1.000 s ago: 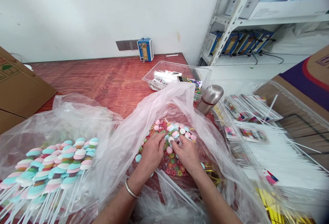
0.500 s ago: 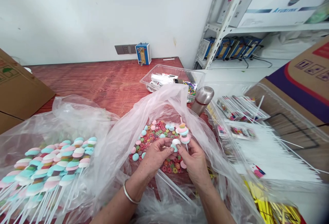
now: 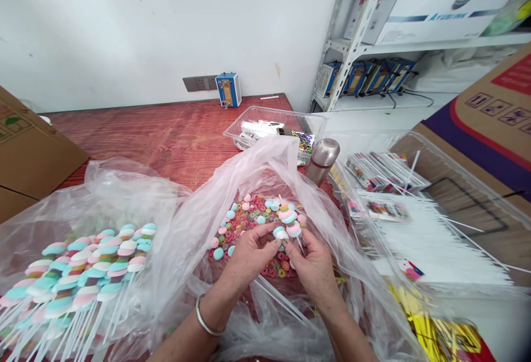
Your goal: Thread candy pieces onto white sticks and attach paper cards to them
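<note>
My left hand (image 3: pixel 251 251) pinches a small blue-and-white marshmallow (image 3: pixel 279 231) at thumb and fingertips. Close beside it, the thumb and fingers of my right hand (image 3: pixel 314 265) are closed on a candy skewer (image 3: pixel 287 215), a white stick threaded with pink, blue and white marshmallows and gummy rings. The right thumb tip also reaches the loose marshmallow. Beneath both hands, gummy rings (image 3: pixel 253 215) and loose marshmallows lie in an open clear plastic bag (image 3: pixel 199 212). Several finished-looking skewers (image 3: pixel 83 265) rest on plastic film to the left.
Bare white sticks (image 3: pixel 282 301) lie below my hands. A steel flask (image 3: pixel 322 161) and a clear tray (image 3: pixel 244 115) of small items stand behind the bag. On the right are a bin of white sticks (image 3: pixel 443 248), gold ties (image 3: pixel 431 329) and a carton (image 3: pixel 493 107); another carton (image 3: pixel 33 151) is left.
The marshmallow between my hands has turned, its blue side now uppermost and white below. The skewer has shifted slightly left and down in the picture; the camera view has moved a little too.
</note>
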Available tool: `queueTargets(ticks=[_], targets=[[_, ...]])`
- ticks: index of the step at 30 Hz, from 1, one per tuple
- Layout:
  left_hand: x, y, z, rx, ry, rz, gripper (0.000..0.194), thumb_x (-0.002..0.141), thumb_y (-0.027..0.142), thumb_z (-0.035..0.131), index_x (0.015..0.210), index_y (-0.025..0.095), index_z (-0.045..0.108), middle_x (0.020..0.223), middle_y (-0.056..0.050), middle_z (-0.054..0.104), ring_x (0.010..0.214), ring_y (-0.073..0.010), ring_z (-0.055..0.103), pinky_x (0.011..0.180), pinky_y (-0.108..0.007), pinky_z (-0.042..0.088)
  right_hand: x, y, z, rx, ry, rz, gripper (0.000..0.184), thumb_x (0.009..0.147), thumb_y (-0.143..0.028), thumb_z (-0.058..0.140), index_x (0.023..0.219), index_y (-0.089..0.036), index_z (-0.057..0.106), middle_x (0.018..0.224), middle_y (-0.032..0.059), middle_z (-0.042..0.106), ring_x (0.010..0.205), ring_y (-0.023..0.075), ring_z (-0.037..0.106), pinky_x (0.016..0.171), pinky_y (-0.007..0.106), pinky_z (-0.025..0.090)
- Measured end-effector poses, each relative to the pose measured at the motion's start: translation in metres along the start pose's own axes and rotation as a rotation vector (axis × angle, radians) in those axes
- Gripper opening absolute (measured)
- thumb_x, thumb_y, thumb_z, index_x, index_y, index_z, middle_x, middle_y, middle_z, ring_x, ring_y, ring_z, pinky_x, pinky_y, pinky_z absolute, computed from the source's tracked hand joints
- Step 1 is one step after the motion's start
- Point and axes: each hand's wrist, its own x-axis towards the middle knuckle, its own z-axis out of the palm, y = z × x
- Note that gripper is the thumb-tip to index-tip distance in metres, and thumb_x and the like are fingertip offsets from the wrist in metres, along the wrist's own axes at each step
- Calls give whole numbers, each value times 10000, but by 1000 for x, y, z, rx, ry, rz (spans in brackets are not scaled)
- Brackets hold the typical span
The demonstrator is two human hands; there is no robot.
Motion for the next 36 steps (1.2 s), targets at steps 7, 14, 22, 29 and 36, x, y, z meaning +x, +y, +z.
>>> queueTargets(ticks=[7,14,22,29,36], targets=[[-2,8,2,91,-107,4,387,785,236,675,1168,191,711,1048,-73,747,1040,-260,668,958,-371,482,-3,-5,-1,-126,62,-34,236,826,-325,638,1027,-201,656,997,43,731,890,207,665,813,310,513],[-1,3,-1,55,-117,-33,345,767,262,716,1105,197,736,991,-57,754,922,-237,692,882,-338,501,-2,1,-3,-29,-40,15,229,859,-360,601,1002,-207,693,925,27,752,820,208,690,717,301,546],[0,-7,-4,-101,-97,-89,381,721,291,778,1083,178,737,1017,-66,756,974,-236,687,968,-379,486,-2,-2,-1,-37,-62,-7,190,847,-309,586,963,-189,678,936,47,753,848,215,705,798,322,545],[7,-15,-8,-62,173,-93,304,698,307,781,953,155,714,835,-40,752,725,-177,693,749,-316,554,-13,-4,-4,-81,-66,48,265,920,-394,474,925,-191,645,770,17,692,698,182,637,667,264,504],[16,-13,-19,13,406,19,296,721,285,737,975,143,685,787,-31,737,697,-165,696,668,-268,545,-50,-6,-18,-262,-231,113,440,971,-511,346,837,-204,631,778,40,669,732,196,617,693,254,459]])
